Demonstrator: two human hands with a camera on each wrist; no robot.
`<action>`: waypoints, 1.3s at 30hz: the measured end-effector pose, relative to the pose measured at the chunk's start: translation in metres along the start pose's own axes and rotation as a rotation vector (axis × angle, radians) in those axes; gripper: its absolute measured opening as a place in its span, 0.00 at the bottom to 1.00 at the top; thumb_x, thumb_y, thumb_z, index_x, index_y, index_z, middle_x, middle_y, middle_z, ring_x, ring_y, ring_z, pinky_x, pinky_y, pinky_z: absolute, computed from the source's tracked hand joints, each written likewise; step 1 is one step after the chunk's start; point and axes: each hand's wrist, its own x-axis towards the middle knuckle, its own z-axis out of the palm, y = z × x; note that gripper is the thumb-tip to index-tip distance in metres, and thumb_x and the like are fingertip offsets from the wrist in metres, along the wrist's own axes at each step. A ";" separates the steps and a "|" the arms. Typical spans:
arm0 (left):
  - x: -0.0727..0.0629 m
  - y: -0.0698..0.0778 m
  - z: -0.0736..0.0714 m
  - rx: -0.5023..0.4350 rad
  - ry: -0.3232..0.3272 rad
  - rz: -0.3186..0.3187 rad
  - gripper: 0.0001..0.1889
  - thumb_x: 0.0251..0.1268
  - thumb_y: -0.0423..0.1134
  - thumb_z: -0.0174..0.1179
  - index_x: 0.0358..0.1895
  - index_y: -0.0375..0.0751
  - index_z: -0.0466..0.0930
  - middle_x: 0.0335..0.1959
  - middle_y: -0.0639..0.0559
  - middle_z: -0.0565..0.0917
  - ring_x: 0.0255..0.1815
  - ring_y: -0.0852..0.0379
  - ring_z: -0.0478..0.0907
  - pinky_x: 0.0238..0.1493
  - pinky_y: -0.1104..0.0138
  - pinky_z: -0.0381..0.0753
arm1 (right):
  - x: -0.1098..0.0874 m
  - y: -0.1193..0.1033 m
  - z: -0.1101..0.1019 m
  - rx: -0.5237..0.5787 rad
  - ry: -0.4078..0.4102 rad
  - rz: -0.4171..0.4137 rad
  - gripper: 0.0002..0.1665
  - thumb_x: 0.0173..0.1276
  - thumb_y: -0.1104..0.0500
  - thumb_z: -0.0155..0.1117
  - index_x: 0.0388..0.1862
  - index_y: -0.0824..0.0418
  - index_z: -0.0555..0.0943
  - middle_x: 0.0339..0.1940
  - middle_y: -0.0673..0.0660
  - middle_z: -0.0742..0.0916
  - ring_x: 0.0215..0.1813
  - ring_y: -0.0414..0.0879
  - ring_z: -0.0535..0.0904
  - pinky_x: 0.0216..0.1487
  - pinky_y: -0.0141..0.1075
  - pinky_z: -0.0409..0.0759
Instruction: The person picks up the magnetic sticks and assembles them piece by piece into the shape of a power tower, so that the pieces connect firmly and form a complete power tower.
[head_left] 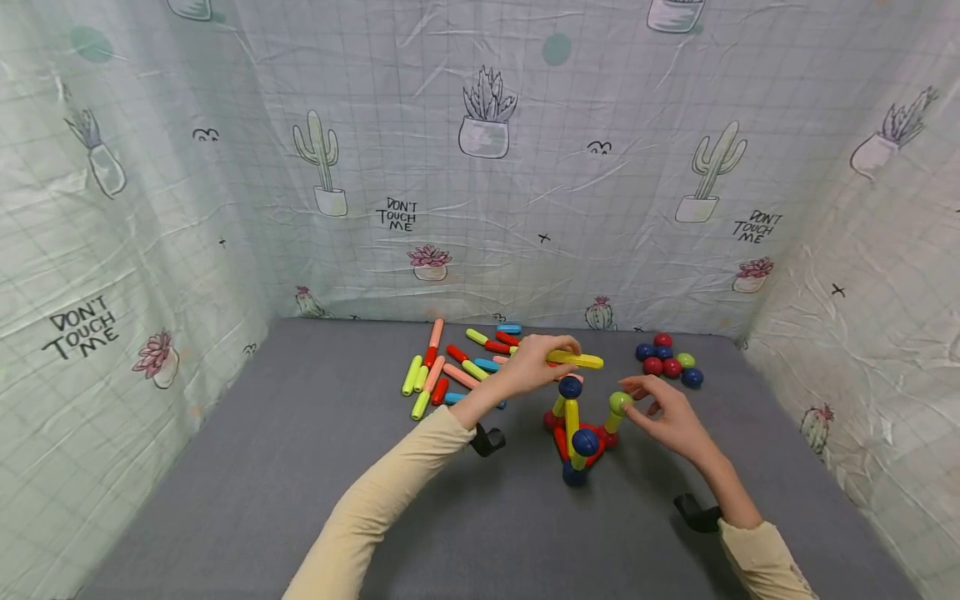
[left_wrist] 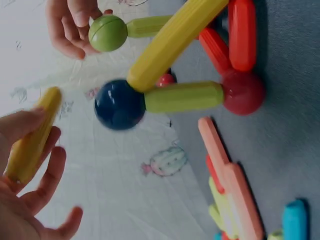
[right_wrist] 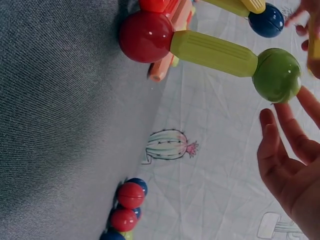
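In the head view, the left hand (head_left: 534, 364) grips a yellow rod (head_left: 585, 360) right of center, near the ball-and-rod assembly (head_left: 572, 419). The right hand (head_left: 670, 419) pinches the assembly's green ball (head_left: 620, 403). Loose balls (head_left: 672, 367) lie at right on the table (head_left: 300, 467); loose rods (head_left: 412, 375) lie near center.

The left hand (head_left: 534, 365) partly hides its yellow stick (head_left: 588, 361) — both sleeves (head_left: 401, 471) cut off by the head view's bottom edge.
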 end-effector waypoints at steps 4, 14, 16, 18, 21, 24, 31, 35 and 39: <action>0.011 0.011 0.010 0.294 -0.112 0.045 0.10 0.55 0.48 0.60 0.41 0.56 0.80 0.38 0.60 0.82 0.38 0.60 0.71 0.38 0.66 0.61 | -0.001 0.003 0.002 -0.030 -0.042 -0.019 0.17 0.55 0.61 0.65 0.45 0.57 0.77 0.38 0.51 0.80 0.35 0.36 0.71 0.27 0.31 0.71; 0.020 0.013 0.033 0.405 -0.367 0.021 0.10 0.55 0.47 0.61 0.41 0.57 0.80 0.38 0.63 0.81 0.41 0.58 0.67 0.41 0.60 0.59 | -0.003 0.009 -0.001 0.066 -0.088 0.096 0.16 0.60 0.56 0.61 0.47 0.57 0.77 0.42 0.54 0.81 0.37 0.40 0.75 0.33 0.33 0.76; 0.022 0.012 0.037 0.416 -0.381 0.031 0.09 0.54 0.48 0.61 0.39 0.57 0.80 0.37 0.64 0.82 0.40 0.58 0.67 0.45 0.57 0.59 | -0.003 0.010 -0.002 0.096 -0.101 0.131 0.17 0.60 0.55 0.61 0.48 0.57 0.76 0.43 0.54 0.81 0.37 0.38 0.76 0.34 0.34 0.77; 0.024 0.012 0.039 0.424 -0.395 0.044 0.08 0.53 0.49 0.61 0.38 0.59 0.81 0.35 0.65 0.82 0.40 0.59 0.68 0.49 0.53 0.58 | -0.003 0.012 -0.002 0.111 -0.104 0.146 0.18 0.60 0.55 0.61 0.49 0.58 0.76 0.44 0.55 0.81 0.38 0.38 0.76 0.35 0.34 0.77; 0.027 0.012 0.042 0.428 -0.417 0.058 0.09 0.52 0.51 0.61 0.37 0.60 0.81 0.35 0.66 0.82 0.42 0.60 0.69 0.55 0.46 0.55 | -0.003 0.012 -0.003 0.135 -0.110 0.166 0.17 0.61 0.55 0.60 0.49 0.58 0.75 0.45 0.56 0.81 0.38 0.38 0.76 0.36 0.34 0.77; 0.030 0.013 0.044 0.440 -0.445 0.063 0.10 0.51 0.52 0.61 0.38 0.59 0.81 0.34 0.66 0.82 0.43 0.60 0.70 0.58 0.42 0.52 | -0.003 0.012 -0.003 0.192 -0.135 0.200 0.18 0.62 0.55 0.58 0.51 0.59 0.75 0.47 0.58 0.80 0.40 0.37 0.76 0.37 0.32 0.77; 0.033 0.015 0.048 0.485 -0.466 0.100 0.10 0.49 0.52 0.63 0.36 0.58 0.82 0.30 0.66 0.82 0.39 0.63 0.74 0.60 0.39 0.48 | -0.002 0.012 -0.005 0.282 -0.176 0.258 0.20 0.64 0.55 0.56 0.53 0.62 0.73 0.50 0.63 0.79 0.42 0.41 0.77 0.38 0.29 0.77; 0.032 0.014 0.052 0.498 -0.463 0.111 0.09 0.49 0.52 0.63 0.35 0.59 0.82 0.29 0.67 0.82 0.38 0.63 0.73 0.60 0.39 0.47 | -0.001 0.012 -0.005 0.264 -0.169 0.253 0.20 0.64 0.55 0.56 0.53 0.61 0.73 0.49 0.62 0.79 0.41 0.40 0.77 0.38 0.29 0.77; 0.030 0.011 0.056 0.501 -0.455 0.123 0.09 0.50 0.49 0.64 0.36 0.59 0.80 0.26 0.66 0.81 0.39 0.62 0.71 0.61 0.38 0.45 | -0.002 0.012 -0.005 0.253 -0.168 0.246 0.19 0.64 0.54 0.56 0.52 0.60 0.74 0.48 0.60 0.80 0.40 0.36 0.76 0.37 0.29 0.77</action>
